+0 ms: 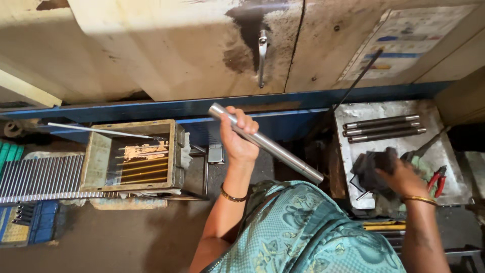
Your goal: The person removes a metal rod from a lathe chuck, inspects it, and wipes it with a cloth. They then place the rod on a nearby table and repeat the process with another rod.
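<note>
The left hand (238, 136) is closed in a full fist around a bright steel rod (266, 144), gripping it near its upper end so that the long lower part slopes down to the right, over the person's patterned teal clothing (298, 227). The right hand (399, 178) rests on a dark crumpled cloth (373, 169) lying on a grey metal tray (444, 146); its fingers curl over the cloth, though how firmly they pinch it is hard to tell from this angle.

If the work in hand is wiping the rod, it would go best with the rod kept well clear of the counter edge and the cloth gathered into a thick pad before it meets the metal. Holding the rod nearer its middle would steady the free end.

Three dark rods (384, 128) lie side by side at the far end of the tray, and red-handled pliers (437, 181) sit just right of the right hand. To the left, an open wooden box (132, 154) holds thin rods, beside a row of slim bright rods (38, 177).
</note>
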